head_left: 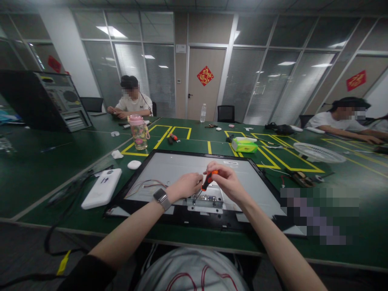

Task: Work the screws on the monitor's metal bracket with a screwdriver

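Observation:
My right hand (226, 178) grips an orange-and-black screwdriver (207, 182), its shaft slanting down to the left. The tip is at a metal bracket (209, 199) with connectors, near the front edge of a large flat display panel (251, 182) that lies on the table. My left hand (186, 185), a watch on its wrist, is just left of the screwdriver above the bracket. Its fingers are curled together, and whatever is between them is hidden. Thin coloured wires (151, 182) run across the panel's grey back, left of my left hand.
Left of the panel lie a white power bank (103, 189) and a white round case (133, 165). Behind it stand a pink-lided bottle (138, 133) and a green tissue pack (244, 144). A computer case (45, 101) stands far left. Two people sit across the green table (60, 161).

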`<state>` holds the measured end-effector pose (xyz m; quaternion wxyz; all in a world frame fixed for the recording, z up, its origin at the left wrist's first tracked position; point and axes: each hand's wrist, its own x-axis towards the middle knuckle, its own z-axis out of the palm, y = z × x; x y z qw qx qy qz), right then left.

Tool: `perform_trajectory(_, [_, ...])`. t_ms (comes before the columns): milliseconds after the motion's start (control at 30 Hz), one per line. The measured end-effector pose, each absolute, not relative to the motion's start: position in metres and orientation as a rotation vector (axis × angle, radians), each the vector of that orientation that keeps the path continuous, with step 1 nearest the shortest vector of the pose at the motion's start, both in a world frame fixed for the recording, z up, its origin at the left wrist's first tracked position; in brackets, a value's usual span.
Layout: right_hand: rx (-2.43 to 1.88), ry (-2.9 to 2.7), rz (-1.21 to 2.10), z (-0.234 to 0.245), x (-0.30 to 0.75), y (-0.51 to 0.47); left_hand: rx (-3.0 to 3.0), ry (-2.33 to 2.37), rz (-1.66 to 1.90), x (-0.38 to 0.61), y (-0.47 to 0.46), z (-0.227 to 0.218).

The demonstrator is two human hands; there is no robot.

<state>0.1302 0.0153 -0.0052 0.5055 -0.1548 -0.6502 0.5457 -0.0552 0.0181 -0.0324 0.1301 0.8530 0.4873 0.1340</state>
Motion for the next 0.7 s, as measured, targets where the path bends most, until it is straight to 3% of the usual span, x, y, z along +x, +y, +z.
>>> perform_trajectory(400, [-0.402,-1.698,1.160,0.006,0.128,0.000,2.544,1.403,0.392,-0.055,0.017,-0.030])
perform_trajectory(700, [-0.519,-1.751,0.585,-0.003,0.123,-0.002,2.560,1.446,0.396,-0.055,0.016,-0.031])
